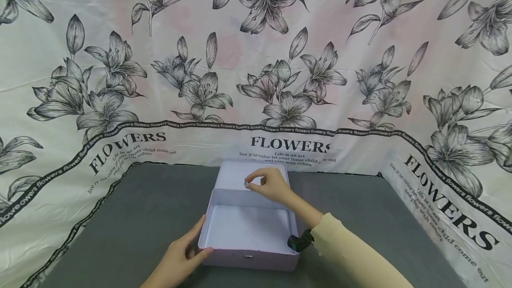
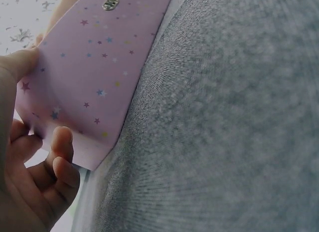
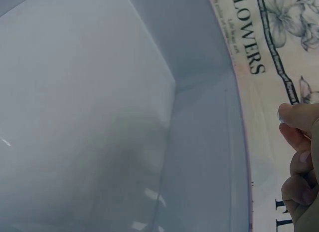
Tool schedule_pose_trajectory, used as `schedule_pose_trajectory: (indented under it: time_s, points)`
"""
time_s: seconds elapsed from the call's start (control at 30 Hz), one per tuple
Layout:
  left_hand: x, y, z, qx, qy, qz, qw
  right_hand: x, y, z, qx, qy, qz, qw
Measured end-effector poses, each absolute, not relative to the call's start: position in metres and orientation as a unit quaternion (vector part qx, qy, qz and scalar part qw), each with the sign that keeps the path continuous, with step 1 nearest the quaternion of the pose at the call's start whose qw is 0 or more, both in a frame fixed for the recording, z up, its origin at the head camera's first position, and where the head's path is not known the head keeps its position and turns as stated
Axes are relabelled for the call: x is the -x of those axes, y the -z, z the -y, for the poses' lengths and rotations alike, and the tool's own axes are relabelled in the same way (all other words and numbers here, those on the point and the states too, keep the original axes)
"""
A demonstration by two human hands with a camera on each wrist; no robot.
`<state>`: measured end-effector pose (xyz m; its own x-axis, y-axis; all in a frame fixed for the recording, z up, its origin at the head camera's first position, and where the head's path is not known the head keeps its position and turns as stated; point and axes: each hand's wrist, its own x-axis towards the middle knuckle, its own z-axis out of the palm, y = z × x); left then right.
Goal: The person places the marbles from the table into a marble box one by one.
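A hinged tin box (image 1: 272, 259) stands with its lid (image 1: 229, 177) tipped back, its pale interior facing up. In the left wrist view its outer wall (image 2: 107, 57) is pink-purple with small coloured stars and a metal clasp (image 2: 110, 3). My left hand (image 1: 180, 252) holds the box at its front left corner, thumb on the front edge and fingers along the side. Above the far part of the box, in front of the lid, my right hand (image 1: 270, 185) pinches a tiny pale bluish piece (image 1: 246, 183) between thumb and forefinger. Its kind is too small to tell.
A dark grey cloth (image 1: 152, 203) covers the table around the box. Behind and along both sides hangs a white curtain (image 1: 224, 146) with flower prints and lettering. A dark wrist device (image 1: 300, 241) sits on the right forearm, over the box's right edge.
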<state>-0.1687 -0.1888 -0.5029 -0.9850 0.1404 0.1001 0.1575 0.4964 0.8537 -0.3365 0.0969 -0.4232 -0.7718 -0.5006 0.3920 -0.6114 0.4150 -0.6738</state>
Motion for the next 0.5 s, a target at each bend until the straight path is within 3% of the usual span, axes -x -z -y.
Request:
schedule_pose_trajectory:
  time_s: [0.5]
  points:
    - [0.172, 0.503, 0.191, 0.104, 0.503, 0.858, -0.013, 0.336, 0.440, -0.079, -0.388, -0.392, 0.834, -0.003]
